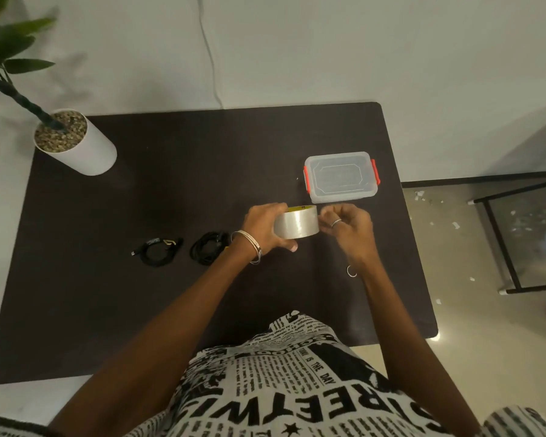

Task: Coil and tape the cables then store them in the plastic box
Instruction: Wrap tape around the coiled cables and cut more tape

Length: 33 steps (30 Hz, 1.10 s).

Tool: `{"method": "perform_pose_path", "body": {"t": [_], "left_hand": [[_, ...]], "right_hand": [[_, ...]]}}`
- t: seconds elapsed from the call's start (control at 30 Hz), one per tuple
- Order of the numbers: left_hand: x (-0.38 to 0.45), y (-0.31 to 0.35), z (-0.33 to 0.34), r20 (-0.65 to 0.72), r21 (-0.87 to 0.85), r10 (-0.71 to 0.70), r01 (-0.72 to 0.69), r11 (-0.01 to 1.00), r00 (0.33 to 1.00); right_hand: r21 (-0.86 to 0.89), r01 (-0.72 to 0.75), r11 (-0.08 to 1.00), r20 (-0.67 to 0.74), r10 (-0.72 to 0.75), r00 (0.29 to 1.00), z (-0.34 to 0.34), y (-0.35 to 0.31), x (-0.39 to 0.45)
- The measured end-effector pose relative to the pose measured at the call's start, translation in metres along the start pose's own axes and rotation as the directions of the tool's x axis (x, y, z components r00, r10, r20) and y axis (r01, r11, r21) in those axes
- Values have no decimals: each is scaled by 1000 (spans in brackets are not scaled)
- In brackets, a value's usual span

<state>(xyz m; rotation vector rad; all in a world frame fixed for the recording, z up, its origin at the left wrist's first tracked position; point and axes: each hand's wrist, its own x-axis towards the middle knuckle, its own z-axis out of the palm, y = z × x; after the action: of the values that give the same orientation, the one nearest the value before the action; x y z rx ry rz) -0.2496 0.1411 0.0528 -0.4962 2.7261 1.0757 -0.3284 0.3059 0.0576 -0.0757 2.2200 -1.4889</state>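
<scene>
left hand (262,227) grips tape roll (297,226), just before plastic box (341,176) | right hand (344,227) fingers pinch its edge | roll light, rigid, likely slick; hold by rim

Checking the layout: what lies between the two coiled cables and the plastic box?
In the head view, the left hand gripping the tape roll sits between the coiled cables and the plastic box.

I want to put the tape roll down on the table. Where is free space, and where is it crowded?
Free: the wide middle of the table between the plant pot and the plastic box, and the near left part below the two cable coils. Crowded: around both hands, the coils and the small ring.
</scene>
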Motion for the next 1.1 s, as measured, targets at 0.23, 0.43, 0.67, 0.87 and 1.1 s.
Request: {"method": "perform_pose_path", "body": {"t": [0.23,0.43,0.67,0.87,1.1], "left_hand": [[1,10,2,-56,64,-23,26,998,998],[-1,8,4,-68,83,-9,15,996,998],[-2,-2,0,29,-100,18,-15,995,999],[-9,-21,5,120,-260,-39,69,963,992],[-8,-15,6,77,-302,-54,75,951,996]], "right_hand": [[-37,18,999,-255,-27,967,30,-8,-14],[-156,27,987,-316,-76,946,37,-11,-13],[-205,-78,976,-237,28,971,15,-1,0],[121,-117,986,102,105,989,-15,-7,5],[156,-45,987,33,40,999,-4,-5,4]]}}
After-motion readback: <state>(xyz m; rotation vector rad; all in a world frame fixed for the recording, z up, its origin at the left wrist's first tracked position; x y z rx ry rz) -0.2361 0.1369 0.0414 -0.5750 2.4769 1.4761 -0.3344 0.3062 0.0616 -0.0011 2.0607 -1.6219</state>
